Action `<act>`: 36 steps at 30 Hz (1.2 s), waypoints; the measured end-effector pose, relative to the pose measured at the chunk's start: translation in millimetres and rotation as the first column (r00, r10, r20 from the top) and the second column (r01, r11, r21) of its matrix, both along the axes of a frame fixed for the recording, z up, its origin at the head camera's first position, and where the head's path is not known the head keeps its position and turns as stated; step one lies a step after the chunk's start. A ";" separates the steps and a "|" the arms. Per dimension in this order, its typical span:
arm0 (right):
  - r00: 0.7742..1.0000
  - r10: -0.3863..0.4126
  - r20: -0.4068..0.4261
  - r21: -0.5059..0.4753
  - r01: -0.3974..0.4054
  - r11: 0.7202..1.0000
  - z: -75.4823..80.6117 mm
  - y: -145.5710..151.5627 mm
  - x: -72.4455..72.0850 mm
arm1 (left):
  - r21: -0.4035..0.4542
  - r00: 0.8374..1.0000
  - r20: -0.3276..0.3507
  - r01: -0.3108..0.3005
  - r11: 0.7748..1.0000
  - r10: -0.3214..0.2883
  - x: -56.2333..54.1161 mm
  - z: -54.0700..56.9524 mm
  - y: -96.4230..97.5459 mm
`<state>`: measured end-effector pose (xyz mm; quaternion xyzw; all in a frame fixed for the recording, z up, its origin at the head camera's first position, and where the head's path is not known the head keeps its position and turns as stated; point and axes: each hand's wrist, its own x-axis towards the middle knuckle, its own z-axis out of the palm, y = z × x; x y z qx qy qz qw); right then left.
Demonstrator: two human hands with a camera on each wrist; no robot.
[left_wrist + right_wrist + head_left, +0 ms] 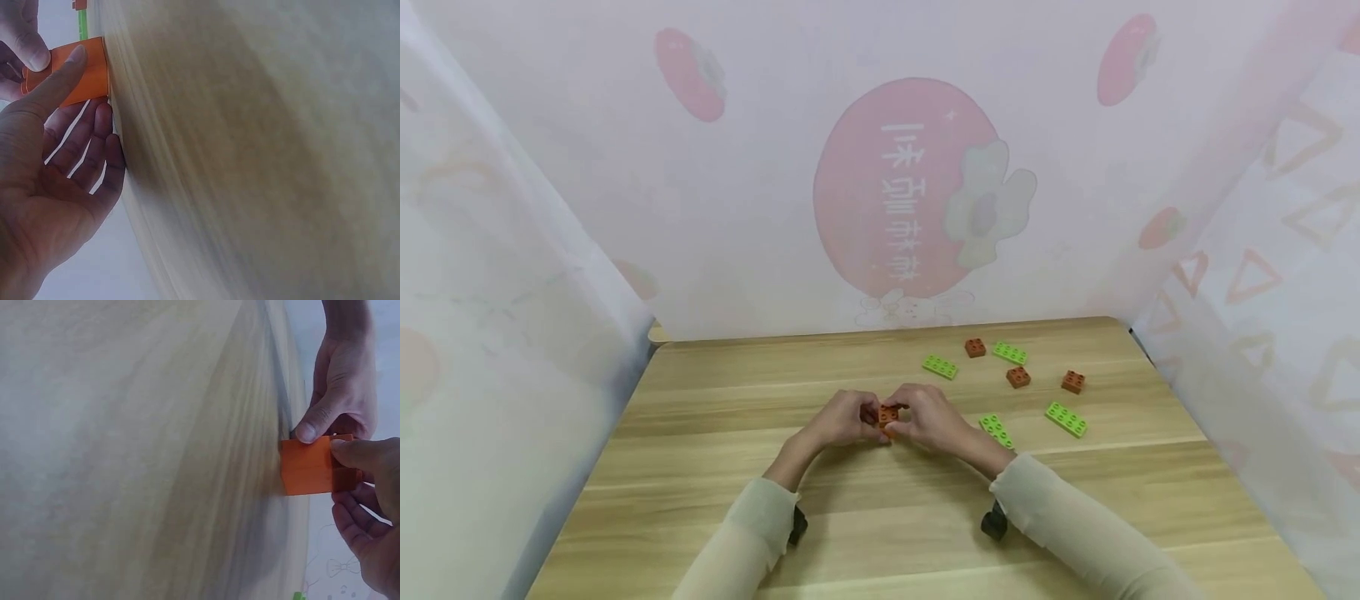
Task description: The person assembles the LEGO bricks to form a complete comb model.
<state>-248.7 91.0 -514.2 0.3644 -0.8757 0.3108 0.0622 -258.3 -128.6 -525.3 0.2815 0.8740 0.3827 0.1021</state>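
Observation:
My left hand [847,418] and right hand [931,418] meet near the middle of the table around a small stack of orange-brown toy building bricks. The upper brick [889,413] shows studs in the head view. In the left wrist view, the left thumb presses the side of the bright orange lower brick [94,72], with the fingers curved behind it. Seen from the right wrist, the right hand [381,512] pinches the darker upper part between thumb and fingers. The lower brick [306,467] stands at the tabletop. Whether the two bricks are fully pressed together cannot be told.
Right of the hands lie loose brown bricks [1018,377] and several longer green bricks [1066,419]. One green brick [996,431] is close to the right wrist. The wooden table [700,467] is bounded by pale printed sheets [760,250] at the back and sides.

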 end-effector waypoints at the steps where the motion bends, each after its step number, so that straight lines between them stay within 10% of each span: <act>1: 1.000 0.000 0.000 -0.004 0.000 1.000 -1.0 0.0 0.2 | -0.004 1.000 -0.002 0.000 1.000 0.000 -0.2 0.4 -0.2; 36: 0.993 -0.052 -0.106 0.001 0.053 0.999 8.5 57.3 -25.7 | 0.041 0.999 0.019 -0.051 0.998 0.050 7.8 4.9 2.4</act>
